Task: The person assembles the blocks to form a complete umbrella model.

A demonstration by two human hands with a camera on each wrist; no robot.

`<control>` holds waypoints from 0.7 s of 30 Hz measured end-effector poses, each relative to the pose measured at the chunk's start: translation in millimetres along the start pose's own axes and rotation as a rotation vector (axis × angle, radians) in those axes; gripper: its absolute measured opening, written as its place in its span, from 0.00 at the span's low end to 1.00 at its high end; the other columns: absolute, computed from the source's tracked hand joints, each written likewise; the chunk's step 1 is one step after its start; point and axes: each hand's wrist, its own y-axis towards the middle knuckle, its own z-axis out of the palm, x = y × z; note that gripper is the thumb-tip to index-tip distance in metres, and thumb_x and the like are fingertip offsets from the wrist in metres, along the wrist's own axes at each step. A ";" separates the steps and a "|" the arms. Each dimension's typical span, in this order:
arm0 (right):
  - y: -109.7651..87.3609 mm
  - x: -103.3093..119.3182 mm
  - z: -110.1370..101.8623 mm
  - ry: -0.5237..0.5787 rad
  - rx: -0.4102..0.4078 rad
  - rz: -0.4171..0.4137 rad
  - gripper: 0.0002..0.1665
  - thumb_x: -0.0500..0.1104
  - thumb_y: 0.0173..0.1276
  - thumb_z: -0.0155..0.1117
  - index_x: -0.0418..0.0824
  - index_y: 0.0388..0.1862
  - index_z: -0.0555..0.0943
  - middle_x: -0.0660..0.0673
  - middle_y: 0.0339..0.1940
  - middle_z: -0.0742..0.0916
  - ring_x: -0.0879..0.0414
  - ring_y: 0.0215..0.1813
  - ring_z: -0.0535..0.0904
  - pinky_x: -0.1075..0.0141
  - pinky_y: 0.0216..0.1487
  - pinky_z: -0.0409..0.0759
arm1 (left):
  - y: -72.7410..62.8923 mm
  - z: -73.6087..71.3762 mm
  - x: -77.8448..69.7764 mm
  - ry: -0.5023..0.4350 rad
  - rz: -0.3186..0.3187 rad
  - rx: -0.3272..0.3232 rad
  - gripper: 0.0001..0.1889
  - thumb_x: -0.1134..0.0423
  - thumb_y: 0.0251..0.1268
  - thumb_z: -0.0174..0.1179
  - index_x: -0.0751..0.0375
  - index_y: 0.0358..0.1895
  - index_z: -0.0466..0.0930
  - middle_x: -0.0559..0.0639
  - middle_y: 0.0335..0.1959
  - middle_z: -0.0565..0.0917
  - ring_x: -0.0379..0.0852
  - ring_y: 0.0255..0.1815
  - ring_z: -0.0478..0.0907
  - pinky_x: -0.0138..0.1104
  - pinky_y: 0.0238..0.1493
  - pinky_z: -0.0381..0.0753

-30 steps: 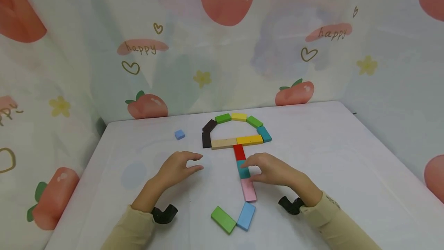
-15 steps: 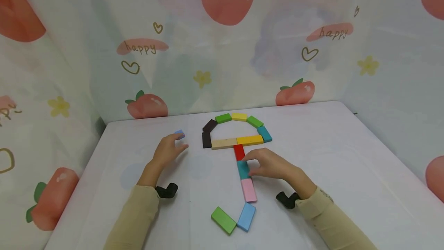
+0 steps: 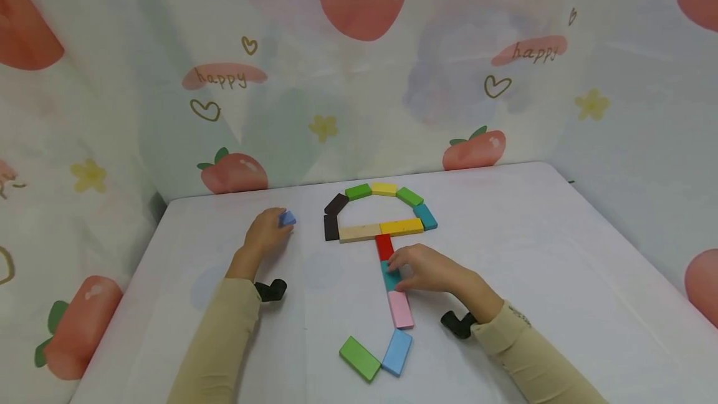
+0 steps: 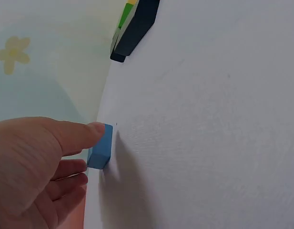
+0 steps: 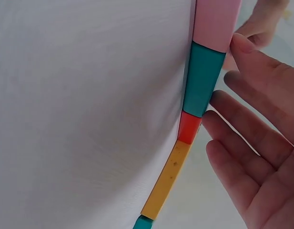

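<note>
My left hand [image 3: 266, 230] is at a small blue block [image 3: 288, 218] left of the arch, thumb and fingers around it. In the left wrist view the thumb lies against the upper end of this blue block [image 4: 101, 147], and part of the block is hidden behind the hand. My right hand [image 3: 430, 268] hovers over the teal block [image 3: 389, 279] in the stem, fingers loosely bent and holding nothing. The right wrist view has its spread fingers beside the teal block [image 5: 204, 78], between the pink block [image 5: 217, 21] and the red block [image 5: 189, 126].
An arch of black blocks [image 3: 331, 227], green, yellow and teal ones closes on a beige block [image 3: 359, 233] and an orange-yellow block [image 3: 401, 227]. Below the stem, a light blue block [image 3: 397, 353] and a green block [image 3: 360, 359] form a hook on the white table [image 3: 505, 223].
My left hand has moved forward and left, from beside the stem to the small blue block, and its fingers have closed in around it. The right hand has barely shifted.
</note>
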 end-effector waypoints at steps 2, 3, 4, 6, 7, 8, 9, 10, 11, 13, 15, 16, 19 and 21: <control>0.9 2.2 0.2 -0.008 0.014 0.019 0.16 0.41 0.53 0.72 0.38 0.42 0.84 0.46 0.46 0.83 0.51 0.51 0.75 0.57 0.52 0.75 | -0.2 1.9 2.5 0.017 -0.010 0.009 0.25 0.64 0.63 0.56 0.74 0.60 0.67 0.67 0.59 0.70 0.61 0.61 0.64 0.48 0.62 0.61; 1.3 3.2 0.3 -0.013 0.021 0.027 0.16 0.41 0.53 0.72 0.38 0.42 0.84 0.46 0.46 0.83 0.50 0.51 0.75 0.57 0.52 0.75 | -0.5 2.6 3.4 0.027 -0.010 0.009 0.24 0.64 0.63 0.56 0.74 0.60 0.67 0.67 0.58 0.71 0.61 0.61 0.65 0.48 0.61 0.61; 1.7 3.8 0.3 -0.018 0.026 0.034 0.16 0.41 0.54 0.71 0.38 0.42 0.84 0.45 0.46 0.82 0.50 0.51 0.75 0.57 0.52 0.75 | -1.0 3.0 4.1 0.045 -0.004 0.008 0.23 0.65 0.63 0.55 0.75 0.59 0.69 0.67 0.57 0.72 0.61 0.60 0.66 0.49 0.60 0.63; 2.2 4.7 0.2 -0.025 0.031 0.044 0.16 0.41 0.54 0.71 0.38 0.42 0.85 0.45 0.47 0.82 0.50 0.52 0.75 0.57 0.52 0.75 | -1.4 2.8 4.2 0.090 0.018 0.001 0.18 0.66 0.63 0.56 0.73 0.54 0.74 0.65 0.51 0.76 0.59 0.55 0.71 0.48 0.57 0.67; 2.3 4.8 0.0 -0.030 0.031 0.048 0.15 0.41 0.54 0.71 0.38 0.41 0.85 0.45 0.47 0.82 0.50 0.51 0.75 0.57 0.52 0.75 | -1.3 2.3 3.5 0.118 0.031 -0.004 0.15 0.66 0.62 0.57 0.72 0.49 0.77 0.64 0.47 0.79 0.58 0.51 0.73 0.48 0.54 0.70; 2.3 4.8 -0.2 -0.034 0.030 0.054 0.15 0.41 0.54 0.71 0.38 0.41 0.85 0.45 0.47 0.82 0.50 0.51 0.75 0.57 0.52 0.75 | -0.9 1.7 2.8 0.149 0.047 -0.005 0.11 0.66 0.62 0.57 0.70 0.44 0.79 0.62 0.41 0.80 0.56 0.45 0.75 0.46 0.50 0.72; 2.3 4.9 -0.4 -0.038 0.029 0.055 0.15 0.41 0.54 0.71 0.38 0.41 0.85 0.45 0.46 0.82 0.50 0.51 0.75 0.57 0.52 0.75 | -0.8 0.7 1.5 0.180 0.064 -0.005 0.08 0.66 0.61 0.58 0.69 0.38 0.80 0.59 0.36 0.80 0.54 0.40 0.75 0.45 0.46 0.73; 2.4 4.7 -0.4 -0.040 0.029 0.058 0.15 0.41 0.54 0.71 0.38 0.41 0.85 0.45 0.46 0.82 0.51 0.51 0.75 0.57 0.52 0.75 | -1.0 -0.2 0.2 0.212 0.078 -0.004 0.06 0.66 0.61 0.59 0.67 0.33 0.79 0.56 0.31 0.79 0.52 0.35 0.74 0.44 0.41 0.74; 2.3 4.3 -0.6 -0.042 0.026 0.059 0.15 0.41 0.54 0.71 0.38 0.41 0.85 0.45 0.46 0.82 0.50 0.52 0.75 0.57 0.52 0.75 | -0.9 -1.1 -1.5 0.240 0.090 0.000 0.06 0.65 0.60 0.59 0.65 0.29 0.78 0.54 0.27 0.77 0.50 0.31 0.72 0.42 0.37 0.73; 2.1 3.7 -0.9 -0.046 0.024 0.057 0.15 0.41 0.54 0.71 0.38 0.41 0.85 0.45 0.47 0.82 0.50 0.52 0.75 0.57 0.52 0.74 | -2.2 -2.5 -4.3 0.283 0.107 0.014 0.09 0.65 0.59 0.60 0.63 0.24 0.75 0.51 0.22 0.73 0.47 0.27 0.68 0.40 0.32 0.71; 1.7 3.0 -1.0 -0.051 0.023 0.055 0.15 0.41 0.55 0.71 0.39 0.42 0.85 0.46 0.47 0.82 0.51 0.52 0.74 0.57 0.53 0.74 | -6.2 -4.3 -7.8 0.301 0.130 0.021 0.10 0.64 0.58 0.61 0.62 0.22 0.75 0.50 0.21 0.73 0.46 0.25 0.67 0.39 0.29 0.70; 1.5 2.7 -1.1 -0.054 0.024 0.054 0.15 0.41 0.55 0.70 0.39 0.42 0.85 0.46 0.47 0.82 0.51 0.53 0.74 0.58 0.53 0.74 | -8.9 -4.8 -9.4 0.305 0.141 0.023 0.09 0.64 0.57 0.62 0.62 0.22 0.75 0.49 0.21 0.73 0.45 0.24 0.67 0.39 0.29 0.71; 0.4 2.2 -1.9 -0.062 0.022 0.041 0.15 0.41 0.56 0.70 0.38 0.42 0.85 0.45 0.48 0.82 0.50 0.53 0.75 0.57 0.53 0.74 | -17.1 -6.0 -14.3 0.298 0.182 0.044 0.10 0.64 0.56 0.63 0.62 0.21 0.75 0.48 0.18 0.72 0.44 0.23 0.65 0.37 0.26 0.68; -0.3 1.8 -2.9 -0.065 0.023 0.041 0.15 0.41 0.56 0.70 0.38 0.43 0.84 0.45 0.48 0.82 0.50 0.53 0.75 0.57 0.53 0.74 | -22.2 -6.2 -18.2 0.284 0.202 0.065 0.12 0.65 0.56 0.64 0.61 0.19 0.73 0.47 0.17 0.68 0.43 0.22 0.64 0.35 0.25 0.66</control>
